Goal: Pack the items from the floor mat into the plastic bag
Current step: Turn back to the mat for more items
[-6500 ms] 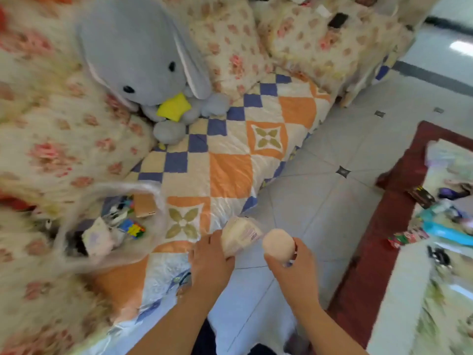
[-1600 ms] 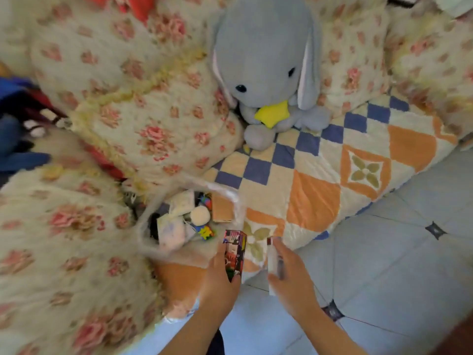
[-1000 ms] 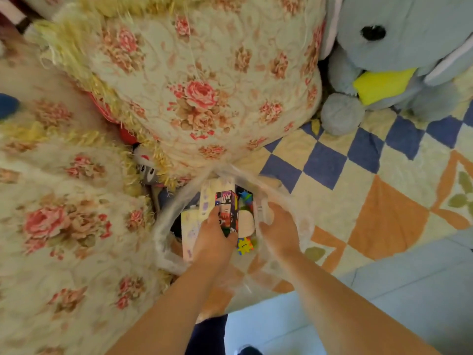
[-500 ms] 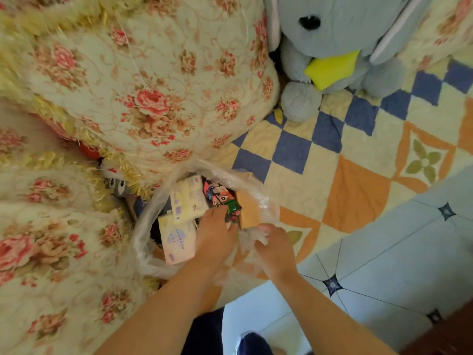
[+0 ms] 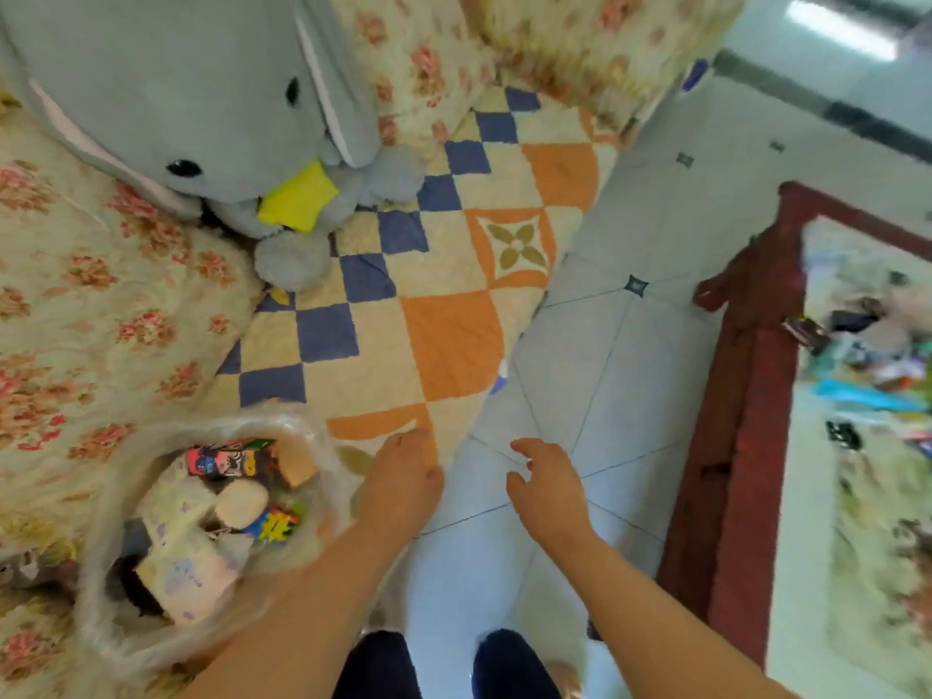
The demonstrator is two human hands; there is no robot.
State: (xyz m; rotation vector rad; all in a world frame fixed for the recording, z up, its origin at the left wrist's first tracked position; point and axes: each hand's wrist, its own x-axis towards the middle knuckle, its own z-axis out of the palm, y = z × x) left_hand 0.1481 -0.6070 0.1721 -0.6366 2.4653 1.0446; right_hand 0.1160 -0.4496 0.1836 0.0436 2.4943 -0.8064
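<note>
- Hovering over the edge of the quilt [image 5: 444,340], my left hand [image 5: 401,476] held nothing, its fingers loose and slightly bent. My right hand [image 5: 547,489] hung over the tile floor [image 5: 610,355], equally empty, with its fingers spread wide.
- The plastic bag [image 5: 96,597] sat to my left beside a floral cushion [image 5: 101,305], its mouth open. Inside were a printed box [image 5: 229,456], a pale round puff [image 5: 242,502] and some soft packets [image 5: 176,572].
- More items [image 5: 867,365] lay on the floor mat [image 5: 746,446] to my right, well apart from the bag. Blur made them hard to name; perhaps tubes and small packets.
- The bag was thin, crinkly film with no stiffness, and neither hand held it. I judged that its wall could slump and spill things onto the quilt or the floor.
- The tiles between mat and bag were hard and glossy, so anything slick in a loose grip could drop and skid.
- The quilt was padded patchwork in orange and blue squares. The mat lay flat with a dark red border. The grey plush rabbit [image 5: 176,93] looked soft and rounded.
</note>
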